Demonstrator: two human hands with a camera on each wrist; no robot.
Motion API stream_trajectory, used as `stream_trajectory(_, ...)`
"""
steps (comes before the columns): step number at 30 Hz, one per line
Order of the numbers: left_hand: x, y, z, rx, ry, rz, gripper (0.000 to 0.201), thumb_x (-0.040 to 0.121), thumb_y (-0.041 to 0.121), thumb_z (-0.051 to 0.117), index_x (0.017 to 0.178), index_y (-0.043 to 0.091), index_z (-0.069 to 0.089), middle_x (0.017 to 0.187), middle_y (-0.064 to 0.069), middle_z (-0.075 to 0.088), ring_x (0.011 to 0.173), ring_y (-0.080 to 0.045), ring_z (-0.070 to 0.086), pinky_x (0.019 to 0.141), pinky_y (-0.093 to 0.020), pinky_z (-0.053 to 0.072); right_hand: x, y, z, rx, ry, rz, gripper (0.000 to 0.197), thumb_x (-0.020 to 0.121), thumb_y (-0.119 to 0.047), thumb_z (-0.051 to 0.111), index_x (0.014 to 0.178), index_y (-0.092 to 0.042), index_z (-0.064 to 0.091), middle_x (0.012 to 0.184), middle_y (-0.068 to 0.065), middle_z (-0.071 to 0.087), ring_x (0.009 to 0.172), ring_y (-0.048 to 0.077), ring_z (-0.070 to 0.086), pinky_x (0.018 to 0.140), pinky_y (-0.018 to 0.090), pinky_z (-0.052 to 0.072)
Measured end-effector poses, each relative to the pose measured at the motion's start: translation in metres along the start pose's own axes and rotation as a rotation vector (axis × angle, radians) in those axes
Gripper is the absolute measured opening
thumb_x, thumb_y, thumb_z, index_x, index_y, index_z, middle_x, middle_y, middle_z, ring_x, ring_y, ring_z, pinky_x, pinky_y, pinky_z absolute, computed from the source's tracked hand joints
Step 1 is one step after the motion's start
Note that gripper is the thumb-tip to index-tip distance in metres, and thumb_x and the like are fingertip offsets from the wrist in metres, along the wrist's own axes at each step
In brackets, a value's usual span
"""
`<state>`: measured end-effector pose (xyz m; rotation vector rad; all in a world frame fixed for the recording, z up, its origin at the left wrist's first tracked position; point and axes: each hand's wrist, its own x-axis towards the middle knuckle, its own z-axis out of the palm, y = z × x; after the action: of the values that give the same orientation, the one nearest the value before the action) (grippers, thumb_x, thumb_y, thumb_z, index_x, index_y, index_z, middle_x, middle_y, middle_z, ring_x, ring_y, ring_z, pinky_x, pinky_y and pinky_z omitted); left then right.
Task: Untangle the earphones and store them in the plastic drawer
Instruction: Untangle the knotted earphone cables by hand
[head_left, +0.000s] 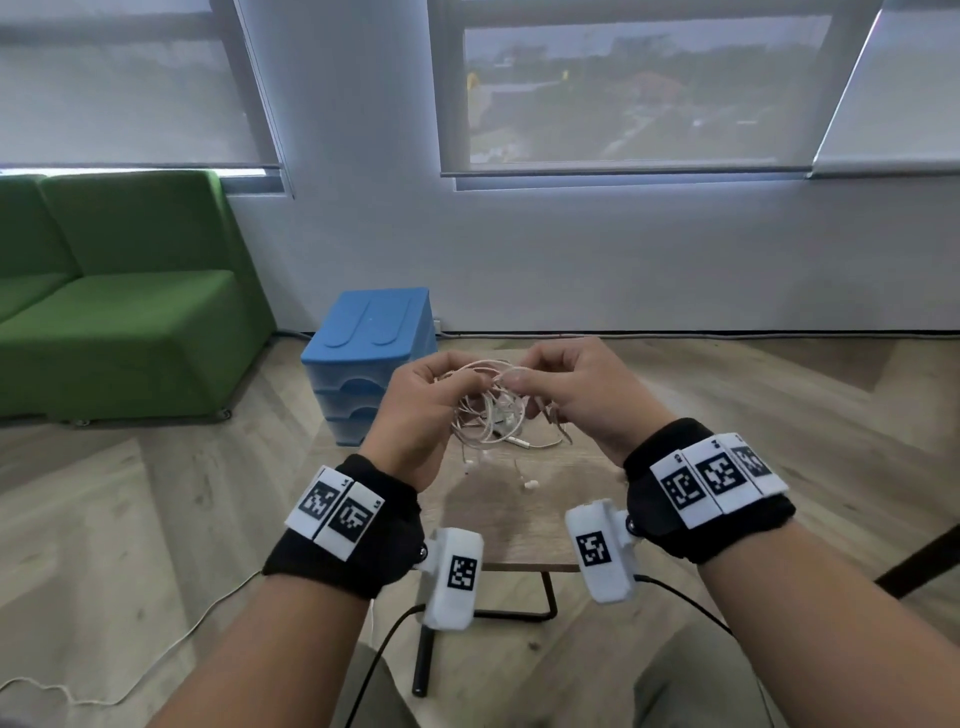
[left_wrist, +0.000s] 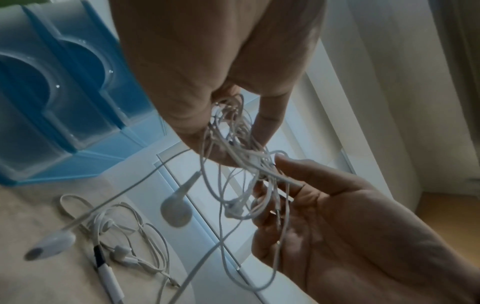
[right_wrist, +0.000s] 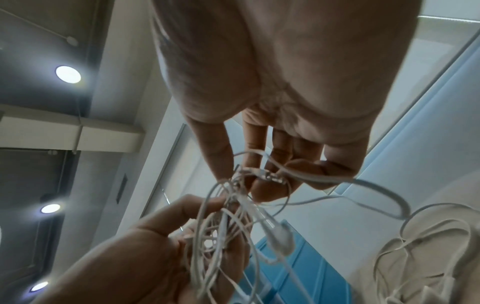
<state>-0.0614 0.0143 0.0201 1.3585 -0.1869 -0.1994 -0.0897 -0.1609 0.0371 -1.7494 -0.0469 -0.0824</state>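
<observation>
A tangle of white earphones (head_left: 491, 410) hangs between both hands above a small wooden table (head_left: 519, 525). My left hand (head_left: 460, 384) pinches the upper loops from the left, and my right hand (head_left: 519, 382) pinches them from the right. In the left wrist view the tangle (left_wrist: 241, 156) runs from my left hand (left_wrist: 241, 142) to the right hand's fingers (left_wrist: 298, 181), with an earbud (left_wrist: 176, 209) dangling. Another white earphone set (left_wrist: 122, 246) lies on the table. The blue plastic drawer unit (head_left: 371, 358) stands at the table's far left, drawers closed.
A green sofa (head_left: 119, 312) stands at the left against a wall with windows. A white cord (head_left: 130, 675) trails over the wooden floor. A dark piece of furniture (head_left: 919, 561) pokes in at the right edge. Black cables hang from the wrist cameras.
</observation>
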Motion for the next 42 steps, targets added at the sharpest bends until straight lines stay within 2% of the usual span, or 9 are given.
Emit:
stream_trajectory(7, -0.008, -0.012, -0.001, 0.094, 0.029, 0.069, 0.008, 0.085, -0.003, 0.075, 0.088, 0.004, 0.079, 0.085, -0.018, 0.075, 0.075, -0.025, 0.067, 0.069, -0.031, 0.055, -0.011, 0.012, 0.015, 0.072, 0.105, -0.015, 0.012, 0.089, 0.004, 0.067, 0.078, -0.001, 0.066, 0.065, 0.007, 0.060, 0.048, 0.009, 0.054, 0.045, 0.015, 0.041)
stream_trajectory(15, -0.024, -0.025, 0.003, 0.113, 0.094, 0.107, 0.009, 0.083, 0.000, 0.080, 0.091, 0.005, 0.080, 0.083, -0.014, 0.077, 0.073, -0.019, 0.072, 0.068, -0.031, 0.057, -0.022, 0.030, 0.023, 0.166, 0.189, -0.012, 0.011, 0.092, -0.008, 0.070, 0.082, -0.005, 0.072, 0.073, 0.013, 0.064, 0.059, 0.017, 0.057, 0.053, 0.027, 0.044)
stream_trajectory(19, -0.033, -0.029, 0.002, 0.043, 0.137, 0.060, 0.011, 0.085, -0.002, 0.077, 0.095, 0.004, 0.078, 0.083, -0.011, 0.076, 0.071, -0.017, 0.071, 0.063, -0.026, 0.056, -0.032, 0.033, 0.020, 0.219, 0.289, -0.062, 0.019, 0.086, 0.005, 0.070, 0.101, -0.007, 0.067, 0.087, 0.014, 0.066, 0.067, 0.018, 0.067, 0.058, 0.024, 0.050)
stream_trajectory(22, -0.039, -0.030, 0.004, 0.035, 0.119, 0.039, 0.013, 0.087, -0.003, 0.075, 0.099, 0.002, 0.076, 0.086, -0.009, 0.076, 0.073, -0.015, 0.071, 0.062, -0.024, 0.055, -0.041, 0.037, 0.024, 0.159, 0.329, -0.120, 0.019, 0.087, 0.007, 0.069, 0.093, -0.011, 0.067, 0.090, 0.008, 0.068, 0.074, 0.020, 0.072, 0.064, 0.023, 0.055)
stream_trajectory(27, -0.045, -0.030, 0.004, 0.053, 0.108, 0.031, 0.021, 0.086, -0.002, 0.076, 0.106, 0.003, 0.073, 0.095, -0.012, 0.077, 0.075, -0.015, 0.073, 0.064, -0.023, 0.055, -0.050, 0.042, 0.032, 0.088, 0.331, -0.152, 0.022, 0.087, 0.004, 0.070, 0.081, -0.017, 0.074, 0.092, 0.005, 0.075, 0.082, 0.039, 0.072, 0.078, 0.055, 0.060)
stream_trajectory(29, -0.047, -0.030, 0.004, 0.056, 0.099, 0.036, 0.019, 0.086, -0.002, 0.076, 0.104, 0.005, 0.073, 0.094, -0.012, 0.078, 0.077, -0.017, 0.073, 0.066, -0.025, 0.055, -0.051, 0.041, 0.034, 0.069, 0.323, -0.157, 0.024, 0.085, 0.003, 0.070, 0.081, -0.020, 0.078, 0.096, 0.005, 0.075, 0.085, 0.040, 0.071, 0.081, 0.060, 0.058)
stream_trajectory(34, -0.051, -0.028, 0.002, 0.084, 0.114, 0.079, 0.020, 0.084, -0.001, 0.079, 0.102, 0.007, 0.074, 0.093, -0.011, 0.078, 0.081, -0.020, 0.072, 0.074, -0.034, 0.060, -0.054, 0.038, 0.035, 0.073, 0.325, -0.182, 0.009, 0.086, -0.016, 0.078, 0.081, -0.023, 0.080, 0.096, -0.001, 0.074, 0.082, 0.021, 0.073, 0.080, 0.044, 0.061)
stream_trajectory(38, -0.053, -0.029, 0.004, 0.111, 0.105, 0.108, 0.019, 0.083, -0.001, 0.080, 0.100, 0.008, 0.075, 0.093, -0.010, 0.078, 0.082, -0.020, 0.072, 0.075, -0.034, 0.061, -0.052, 0.038, 0.037, 0.106, 0.370, -0.161, 0.015, 0.085, -0.010, 0.079, 0.077, -0.023, 0.077, 0.086, 0.001, 0.075, 0.079, 0.017, 0.072, 0.076, 0.034, 0.060)
stream_trajectory(42, -0.053, -0.031, 0.004, 0.101, 0.100, 0.085, 0.016, 0.084, -0.001, 0.079, 0.095, 0.011, 0.079, 0.094, -0.013, 0.079, 0.084, -0.024, 0.072, 0.080, -0.037, 0.061, -0.050, 0.037, 0.033, 0.243, 0.469, -0.105, 0.009, 0.089, -0.007, 0.074, 0.083, -0.013, 0.073, 0.069, -0.011, 0.065, 0.062, -0.003, 0.058, 0.062, 0.011, 0.047)
